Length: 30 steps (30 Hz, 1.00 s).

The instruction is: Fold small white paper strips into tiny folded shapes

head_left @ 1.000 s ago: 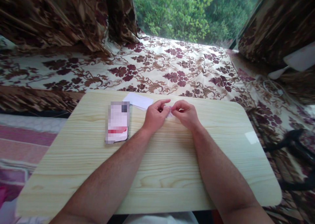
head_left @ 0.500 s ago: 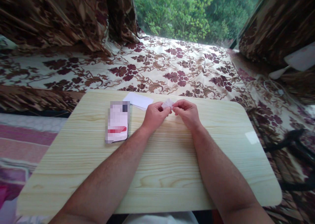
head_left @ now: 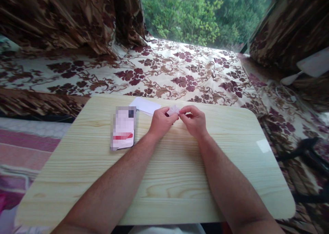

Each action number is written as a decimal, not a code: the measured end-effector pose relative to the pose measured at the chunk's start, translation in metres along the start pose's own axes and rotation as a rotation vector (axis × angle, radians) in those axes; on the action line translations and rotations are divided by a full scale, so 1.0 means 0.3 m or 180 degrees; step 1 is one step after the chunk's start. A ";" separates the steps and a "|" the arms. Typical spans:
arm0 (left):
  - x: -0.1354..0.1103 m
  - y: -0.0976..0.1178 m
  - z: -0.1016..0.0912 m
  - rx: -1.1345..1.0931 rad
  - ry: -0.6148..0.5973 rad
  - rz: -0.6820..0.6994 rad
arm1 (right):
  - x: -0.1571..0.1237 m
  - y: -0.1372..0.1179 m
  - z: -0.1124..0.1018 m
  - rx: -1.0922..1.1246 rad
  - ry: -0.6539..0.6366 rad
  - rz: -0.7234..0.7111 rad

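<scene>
Between my hands is a small piece of folded white paper [head_left: 174,109], held a little above the far half of the table. My left hand [head_left: 162,120] is closed, thumb and fingers pinching the paper from the left and below. From the right, my right hand [head_left: 194,119] pinches the paper's edge between thumb and fingertip. The paper's lower part is hidden by my fingers. Several white sheets [head_left: 146,106] lie just beyond my left hand.
A phone [head_left: 123,127], partly blurred out, lies on the wooden table [head_left: 164,186] left of my hands. Past the table is a ledge with floral cloth [head_left: 185,69], below a window. A white cable [head_left: 284,93] and a dark object [head_left: 303,148] are on the right.
My right hand has shifted slightly left and its fingers have moved along the paper's edge. The paper's visible outline has changed a little. My left hand keeps its pinch.
</scene>
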<state>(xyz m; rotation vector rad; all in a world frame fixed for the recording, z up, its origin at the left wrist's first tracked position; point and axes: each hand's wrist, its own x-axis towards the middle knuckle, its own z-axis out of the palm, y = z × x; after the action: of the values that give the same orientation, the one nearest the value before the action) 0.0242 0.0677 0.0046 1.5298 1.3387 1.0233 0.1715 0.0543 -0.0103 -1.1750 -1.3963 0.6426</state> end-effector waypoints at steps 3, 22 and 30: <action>0.000 0.005 0.000 -0.0123 0.0053 -0.0088 | -0.003 -0.010 0.002 -0.0042 -0.0023 -0.0164; 0.033 -0.057 -0.009 -0.1133 -0.0334 -0.0243 | -0.005 -0.027 -0.011 -0.0612 -0.0263 -0.0965; 0.036 -0.065 -0.009 -0.1258 -0.0393 -0.0194 | -0.008 -0.022 -0.014 -0.0744 -0.0312 -0.1124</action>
<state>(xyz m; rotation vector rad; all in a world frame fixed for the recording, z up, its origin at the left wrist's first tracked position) 0.0165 0.0800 -0.0125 1.2259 1.0188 1.0631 0.1733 0.0488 -0.0046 -1.0492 -1.7470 0.2957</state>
